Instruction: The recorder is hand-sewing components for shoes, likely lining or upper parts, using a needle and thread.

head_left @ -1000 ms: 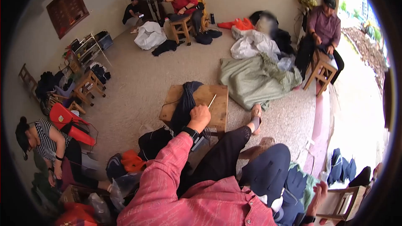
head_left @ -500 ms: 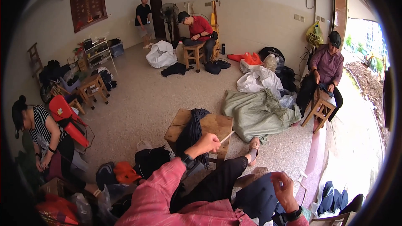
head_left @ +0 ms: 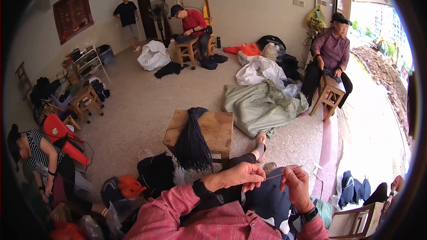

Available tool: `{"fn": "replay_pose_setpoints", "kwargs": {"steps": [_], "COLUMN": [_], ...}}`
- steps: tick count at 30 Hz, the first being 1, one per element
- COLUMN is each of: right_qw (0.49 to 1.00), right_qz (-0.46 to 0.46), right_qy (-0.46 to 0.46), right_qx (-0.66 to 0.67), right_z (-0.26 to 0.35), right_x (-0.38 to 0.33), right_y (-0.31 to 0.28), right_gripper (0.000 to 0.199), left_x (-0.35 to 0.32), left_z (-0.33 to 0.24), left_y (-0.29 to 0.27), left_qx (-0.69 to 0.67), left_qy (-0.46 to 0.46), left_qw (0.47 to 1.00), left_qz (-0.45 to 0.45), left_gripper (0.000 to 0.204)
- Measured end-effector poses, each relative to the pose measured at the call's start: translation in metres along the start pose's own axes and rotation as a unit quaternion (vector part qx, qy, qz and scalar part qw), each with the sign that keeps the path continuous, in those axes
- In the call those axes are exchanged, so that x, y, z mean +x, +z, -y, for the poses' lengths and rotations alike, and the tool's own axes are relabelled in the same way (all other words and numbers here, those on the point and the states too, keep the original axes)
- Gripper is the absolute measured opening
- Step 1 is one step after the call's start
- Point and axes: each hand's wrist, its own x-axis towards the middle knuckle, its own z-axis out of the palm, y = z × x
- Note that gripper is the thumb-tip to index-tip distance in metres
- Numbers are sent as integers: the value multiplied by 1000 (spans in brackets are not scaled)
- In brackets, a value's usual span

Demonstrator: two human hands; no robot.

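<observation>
A thin, pale stick-like strip (head_left: 274, 176) spans the gap between my hands above my lap. My left hand (head_left: 240, 176) pinches one end of it between thumb and fingertips. At the other end my right hand (head_left: 296, 184) has its fingers closed on it, and a thin tip sticks out beyond them. Dark navy cloth (head_left: 267, 202) lies over my lap beneath both hands. In front of me a bundle of dark cords (head_left: 194, 144) drapes across a wooden stool (head_left: 219, 126), its loose ends hanging over the near edge.
A large green woven sack (head_left: 258, 111) lies beyond the stool. Dark and orange cloth (head_left: 131, 186) is heaped at my left. A person (head_left: 42, 160) bends at far left; seated people (head_left: 195, 26) work at the back and right. A wooden frame (head_left: 356, 222) stands at lower right.
My two hands have come together; the right, loosely curled and apart before, now grips the strip too. My left hand has moved down and right. The view has shifted a little.
</observation>
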Motion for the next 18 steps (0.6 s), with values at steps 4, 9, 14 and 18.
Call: {"fn": "replay_pose_setpoints", "kwargs": {"steps": [4, 9, 14, 18], "right_qw": [999, 997, 990, 992], "right_qz": [-31, -24, -82, -95], "right_qy": [-34, -75, -106, -78], "right_qx": [5, -1, 35, -21], "right_z": [-8, -8, -7, -20], "right_x": [-10, -15, -11, 0], "right_y": [-11, -11, -13, -54], "right_gripper": [22, 23, 25, 25], "left_x": [5, 13, 11, -15], "left_z": [5, 5, 16, 18], "left_y": [3, 17, 2, -79], "left_qx": [-8, 44, 117, 266], "left_qy": [-38, -91, -63, -9], "left_qw": [999, 995, 991, 926], "left_qz": [-21, -19, -25, -270], "left_gripper": [23, 20, 20, 20]}}
